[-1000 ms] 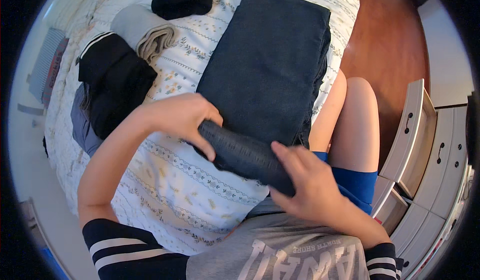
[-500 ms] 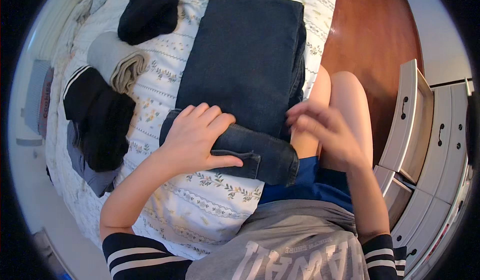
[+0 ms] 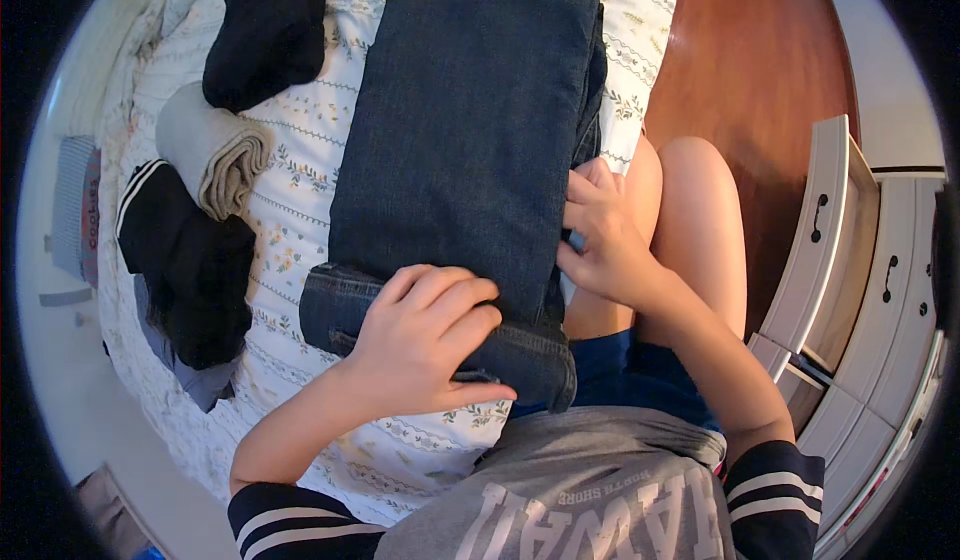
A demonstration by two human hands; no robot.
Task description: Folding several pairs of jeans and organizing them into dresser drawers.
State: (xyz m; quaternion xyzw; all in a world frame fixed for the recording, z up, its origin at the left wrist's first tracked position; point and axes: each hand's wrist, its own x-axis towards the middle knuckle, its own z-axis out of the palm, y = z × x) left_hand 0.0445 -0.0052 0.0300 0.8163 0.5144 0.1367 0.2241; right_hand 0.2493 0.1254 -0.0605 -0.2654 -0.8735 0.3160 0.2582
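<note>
Dark blue jeans (image 3: 460, 130), folded lengthwise, lie along the bed with their near end turned over into a thick fold. Across that fold rests my left hand (image 3: 425, 345), its fingers curled over the top and its thumb along the near side. My right hand (image 3: 605, 230) pinches the right edge of the jeans, a little farther up; its fingertips are partly hidden by the denim. The far part of the jeans lies flat.
Left of the jeans on the floral bedspread (image 3: 300, 220) are a rolled beige garment (image 3: 205, 145) and folded black clothes (image 3: 190, 270), with another black garment (image 3: 265, 35) beyond. White drawers (image 3: 815, 250) stand pulled out at right, beside the wooden floor (image 3: 760, 70).
My left hand and the turned-over end have come nearer to me, showing more flat denim beyond. My right hand, blurred beside the jeans before, has closed on their right edge.
</note>
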